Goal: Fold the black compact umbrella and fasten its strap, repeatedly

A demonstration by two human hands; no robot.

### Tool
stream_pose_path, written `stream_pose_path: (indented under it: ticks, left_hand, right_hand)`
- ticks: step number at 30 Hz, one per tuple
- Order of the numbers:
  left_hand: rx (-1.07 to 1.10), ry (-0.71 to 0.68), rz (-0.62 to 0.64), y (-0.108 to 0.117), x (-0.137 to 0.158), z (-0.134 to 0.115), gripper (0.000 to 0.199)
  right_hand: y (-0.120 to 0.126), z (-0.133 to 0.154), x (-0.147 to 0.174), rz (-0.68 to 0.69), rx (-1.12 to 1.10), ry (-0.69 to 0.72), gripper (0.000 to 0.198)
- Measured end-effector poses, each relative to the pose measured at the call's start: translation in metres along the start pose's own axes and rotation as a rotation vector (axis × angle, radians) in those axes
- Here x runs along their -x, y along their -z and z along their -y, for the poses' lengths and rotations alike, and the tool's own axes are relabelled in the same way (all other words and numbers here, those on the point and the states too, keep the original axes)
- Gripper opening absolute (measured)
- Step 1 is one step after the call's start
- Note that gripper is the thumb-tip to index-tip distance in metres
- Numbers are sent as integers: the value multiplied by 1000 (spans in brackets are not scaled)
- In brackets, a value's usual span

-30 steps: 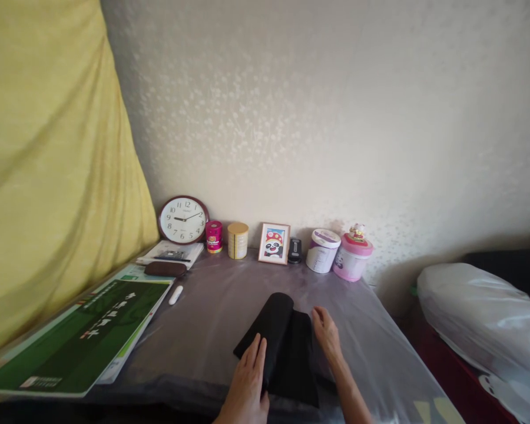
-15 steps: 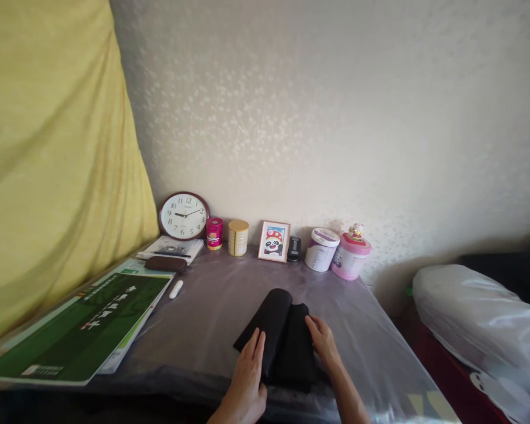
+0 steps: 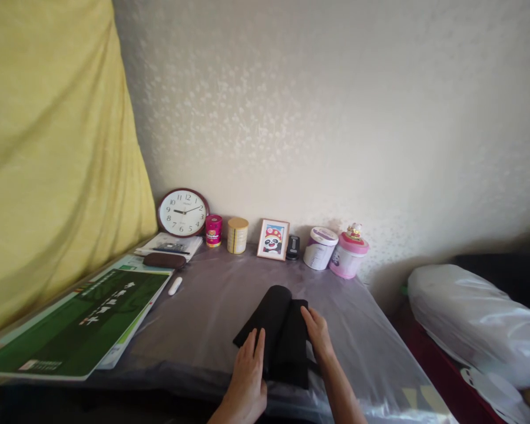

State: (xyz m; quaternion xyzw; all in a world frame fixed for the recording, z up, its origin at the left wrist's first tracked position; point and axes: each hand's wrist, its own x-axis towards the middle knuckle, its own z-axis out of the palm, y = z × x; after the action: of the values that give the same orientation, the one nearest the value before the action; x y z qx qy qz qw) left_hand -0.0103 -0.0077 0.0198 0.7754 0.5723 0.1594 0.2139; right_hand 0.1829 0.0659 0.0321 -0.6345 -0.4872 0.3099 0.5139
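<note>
A folded black cloth [image 3: 268, 315] lies near the front of the table, with a rounded fold on its left part and a flatter flap on the right. My left hand [image 3: 248, 371] rests on the left part, fingers stretched out and lying flat against it. At the right edge, my right hand [image 3: 317, 331] has that flap pinched between thumb and fingers; the fingertips are partly hidden.
Along the wall stand a clock [image 3: 184, 212], a pink can [image 3: 213, 230], a yellow-lidded can [image 3: 237, 235], a panda picture frame [image 3: 272, 239] and two tubs [image 3: 320, 248]. Green books [image 3: 83, 330], a brown case [image 3: 164, 261] and a white stick-like object [image 3: 175, 286] lie left.
My right hand has shifted slightly up and left, drawing the right flap of the black cloth closer to the left part. The left hand stays nearly where it was.
</note>
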Motion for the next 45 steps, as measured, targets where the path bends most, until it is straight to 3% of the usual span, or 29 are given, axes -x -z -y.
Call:
stream_pose_path:
  ticks: [7, 12, 19, 23, 25, 27, 29, 31, 36, 40, 45]
  left_hand:
    - [-38, 42, 60, 2, -2, -1, 92]
    - [-47, 18, 30, -6, -5, 7, 89]
    - [-72, -19, -15, -3, -6, 12, 80]
    - [-133, -66, -24, -12, -2, 33, 70]
    - [-146, -133, -105, -18, 2, 45, 61]
    - [-153, -184, -286, -20, 6, 51, 51]
    - [-168, -235, -441, -18, 8, 47, 43]
    - [-191, -315, -499, -13, 5, 35, 41]
    - [-290, -457, -404, -4, -7, 13, 55]
    - [-326, -375, -277, -6, -11, 17, 80]
    - [-295, -256, -148, -9, -10, 20, 85]
  right_hand:
    - [-43, 26, -16, 0, 0, 68, 43]
    - [-66, 27, -23, 26, 108, -3, 40]
    - [-84, 18, -29, 117, 192, -24, 37]
    - [-86, 18, -28, 166, 245, -13, 37]
    - [-86, 22, -25, 205, 310, 11, 37]
    - [-85, 28, -20, 239, 395, 54, 37]
    - [-85, 35, -15, 266, 453, 99, 36]
    - [-86, 42, -9, 300, 484, 132, 35]
    - [-85, 51, 0, 356, 543, 167, 28]
    - [-82, 52, 0, 377, 524, 211, 25]
    - [-76, 49, 8, 372, 375, 320, 25]
